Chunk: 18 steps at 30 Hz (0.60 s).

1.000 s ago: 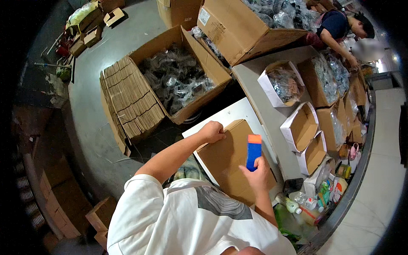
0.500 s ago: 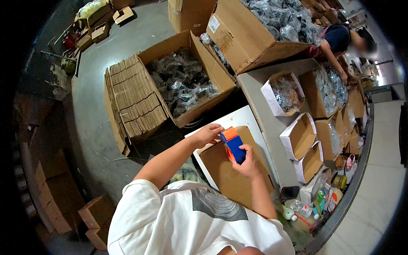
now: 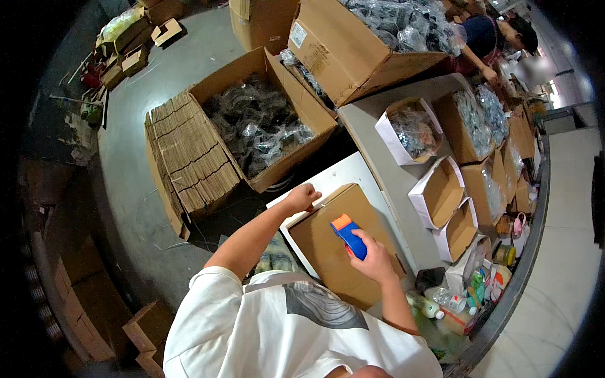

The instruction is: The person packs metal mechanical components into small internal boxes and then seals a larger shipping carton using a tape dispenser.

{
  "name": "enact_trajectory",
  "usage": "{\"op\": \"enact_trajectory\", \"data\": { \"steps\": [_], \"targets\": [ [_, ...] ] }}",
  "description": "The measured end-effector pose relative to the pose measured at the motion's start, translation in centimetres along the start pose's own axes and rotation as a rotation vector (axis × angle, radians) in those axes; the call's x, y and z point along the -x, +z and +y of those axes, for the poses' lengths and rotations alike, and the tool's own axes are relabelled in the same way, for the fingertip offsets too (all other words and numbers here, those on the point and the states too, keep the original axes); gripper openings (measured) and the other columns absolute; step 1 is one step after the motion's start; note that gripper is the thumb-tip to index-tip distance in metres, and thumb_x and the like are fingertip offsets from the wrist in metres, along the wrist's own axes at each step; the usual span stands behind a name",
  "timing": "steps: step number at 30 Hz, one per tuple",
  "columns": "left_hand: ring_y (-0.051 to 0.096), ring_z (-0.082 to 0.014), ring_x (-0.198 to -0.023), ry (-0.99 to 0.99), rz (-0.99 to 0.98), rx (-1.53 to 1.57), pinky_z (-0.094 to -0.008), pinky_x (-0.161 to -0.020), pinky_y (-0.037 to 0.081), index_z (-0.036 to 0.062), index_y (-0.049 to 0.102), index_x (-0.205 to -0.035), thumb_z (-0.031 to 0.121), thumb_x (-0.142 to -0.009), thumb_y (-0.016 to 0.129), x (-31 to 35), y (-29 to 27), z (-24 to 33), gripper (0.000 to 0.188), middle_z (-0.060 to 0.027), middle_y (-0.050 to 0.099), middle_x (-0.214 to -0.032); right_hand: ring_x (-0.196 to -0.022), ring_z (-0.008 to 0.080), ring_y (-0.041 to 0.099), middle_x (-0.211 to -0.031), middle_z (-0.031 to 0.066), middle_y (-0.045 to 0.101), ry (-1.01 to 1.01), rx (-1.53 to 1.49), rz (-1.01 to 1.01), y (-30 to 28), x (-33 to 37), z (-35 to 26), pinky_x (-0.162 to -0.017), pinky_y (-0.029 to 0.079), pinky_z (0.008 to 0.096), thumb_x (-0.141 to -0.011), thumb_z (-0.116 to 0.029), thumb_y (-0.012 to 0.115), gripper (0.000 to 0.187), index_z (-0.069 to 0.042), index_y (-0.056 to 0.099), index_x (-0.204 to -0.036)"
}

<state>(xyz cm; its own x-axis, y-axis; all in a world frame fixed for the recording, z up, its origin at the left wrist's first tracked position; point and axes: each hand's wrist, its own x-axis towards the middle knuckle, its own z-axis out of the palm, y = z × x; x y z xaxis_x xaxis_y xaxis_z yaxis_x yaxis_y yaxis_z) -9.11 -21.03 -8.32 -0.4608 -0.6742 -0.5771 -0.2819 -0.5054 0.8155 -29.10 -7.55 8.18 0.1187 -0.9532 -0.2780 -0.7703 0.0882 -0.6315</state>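
A closed brown cardboard box point(image 3: 334, 274) lies on a white board point(image 3: 353, 167) in front of me. My right hand point(image 3: 376, 259) grips a blue and orange tape dispenser point(image 3: 353, 239) above the box, its orange end tilted up and away. By the box's far left edge, my left hand point(image 3: 302, 198) is closed like a fist. Whatever its fingers may hold is hidden. A small pale bit shows on the box edge beside it.
A carton with plastic-wrapped dark items point(image 3: 258, 126) stands beyond, beside stacked flat cardboard point(image 3: 189, 148). Small white boxes point(image 3: 438, 189) line the grey table on the right. Bottles point(image 3: 447, 299) lie nearer. A co-worker's arm point(image 3: 476, 60) reaches among cartons at far right.
My left hand has moved left, away from the dispenser, and its fingers have closed. My right hand has lowered the tape dispenser slightly right and tilted it. The view has shifted a little.
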Motion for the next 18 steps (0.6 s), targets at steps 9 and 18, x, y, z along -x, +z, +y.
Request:
{"op": "enact_trajectory", "data": {
  "steps": [9,18],
  "targets": [
    [0.059,-0.0430,-0.087,0.125,0.382,-0.617,-0.0460,-0.078,0.046,-0.0015,0.058,-0.096,0.031,-0.085,0.053,-0.1,1.0,-3.5,0.035,-0.0223,0.063,-0.096,-0.088,0.0383,0.059,-0.099,0.0204,0.062,0.024,0.031,-0.035,0.1,-1.4,0.4,-0.077,0.048,0.0434,-0.065,-0.015,0.061,0.051,-0.010,0.053,-0.115],
    [0.061,-0.0348,-0.091,0.186,-0.062,-0.572,-0.0402,-0.080,0.046,0.0006,0.045,-0.125,0.046,-0.089,0.049,1.3,2.9,0.1,0.059,-0.0234,0.062,-0.099,-0.089,0.0350,0.059,-0.095,0.0179,0.061,0.083,0.120,-0.140,-1.1,2.8,2.5,-0.080,0.048,0.0424,-0.066,-0.018,0.059,0.055,-0.018,0.054,-0.121]
  ]
}}
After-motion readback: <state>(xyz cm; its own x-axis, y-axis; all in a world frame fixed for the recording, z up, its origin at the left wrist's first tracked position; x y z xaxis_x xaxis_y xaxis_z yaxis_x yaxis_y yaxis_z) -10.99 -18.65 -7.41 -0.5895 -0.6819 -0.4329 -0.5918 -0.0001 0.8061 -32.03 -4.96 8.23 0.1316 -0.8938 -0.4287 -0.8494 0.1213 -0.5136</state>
